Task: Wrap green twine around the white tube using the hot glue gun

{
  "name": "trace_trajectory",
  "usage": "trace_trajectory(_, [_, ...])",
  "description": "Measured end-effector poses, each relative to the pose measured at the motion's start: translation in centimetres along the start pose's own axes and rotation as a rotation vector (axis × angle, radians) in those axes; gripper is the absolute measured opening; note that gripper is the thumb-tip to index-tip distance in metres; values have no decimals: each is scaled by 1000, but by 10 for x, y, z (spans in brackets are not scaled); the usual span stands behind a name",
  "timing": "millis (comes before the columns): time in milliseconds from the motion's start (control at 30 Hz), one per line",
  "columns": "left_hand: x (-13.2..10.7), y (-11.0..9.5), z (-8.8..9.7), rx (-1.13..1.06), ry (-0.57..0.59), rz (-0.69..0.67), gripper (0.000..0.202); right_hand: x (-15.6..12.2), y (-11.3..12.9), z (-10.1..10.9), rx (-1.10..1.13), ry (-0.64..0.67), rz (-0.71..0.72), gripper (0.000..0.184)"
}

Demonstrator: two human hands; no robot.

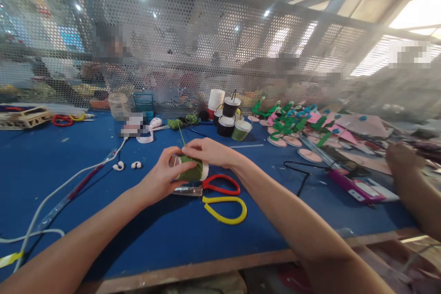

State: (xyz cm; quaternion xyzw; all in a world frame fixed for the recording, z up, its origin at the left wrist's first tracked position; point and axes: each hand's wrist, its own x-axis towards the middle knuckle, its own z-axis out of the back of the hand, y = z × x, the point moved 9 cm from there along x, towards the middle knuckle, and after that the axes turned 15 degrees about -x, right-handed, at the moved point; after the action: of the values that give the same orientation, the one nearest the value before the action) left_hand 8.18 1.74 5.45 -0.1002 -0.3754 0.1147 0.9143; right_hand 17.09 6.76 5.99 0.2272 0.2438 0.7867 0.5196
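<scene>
On my feed, at the far left, a white cable (69,181) trails across the blue worktop (144,234), with two white earbuds (127,165) lying near its upper run.

My left hand (161,180) comes in from the lower left. The forearm is stretched low over the worktop and the wrist is nearly straight. Its fingers are curled shut around the left end of a yarn-wrapped cup (191,172), with the thumb across the near side.

The cup is held just above the worktop, a little left of centre and right behind the scissors. It lies on its side with its long axis running left to right: one round end faces my left palm and the white rim points right. A green yarn strand (181,135) rises from its top, leaning slightly left towards a loose yarn clump (175,124) further back.

My right hand (208,151) reaches in from the lower right, bent at the wrist and lying over the cup. Its fingers are closed down on the cup's top, where the strand leaves. I cannot see the thumb.

Scissors (220,195) with one red and one yellow handle lie flat just in front, blades under the cup. Behind them stand stacked white cups (216,98) and some dark tubs (226,126). At far right a co-worker's hand (401,158) rests on the worktop's edge.
</scene>
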Motion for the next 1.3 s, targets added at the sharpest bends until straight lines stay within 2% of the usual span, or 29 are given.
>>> trace_trajectory(133, [1,3,1,-66,-5,20,52,-2,-9,7,243,-155,-92,22])
trace_trajectory(300, [2,15,5,-215,-35,203,60,-15,-17,30,382,-336,-109,25])
trace_trajectory(400, [2,21,6,-310,-51,290,55,-19,-23,38,483,-375,-105,28])
trace_trajectory(600, [-1,30,-7,-555,12,415,56,-19,-34,37,537,-390,-109,28])
trace_trajectory(833, [0,25,-7,-644,-29,333,51,-18,-41,37,497,-434,-127,28])
trace_trajectory(1300, [6,8,3,-496,-45,152,49,-17,-39,28,406,-391,-124,27])
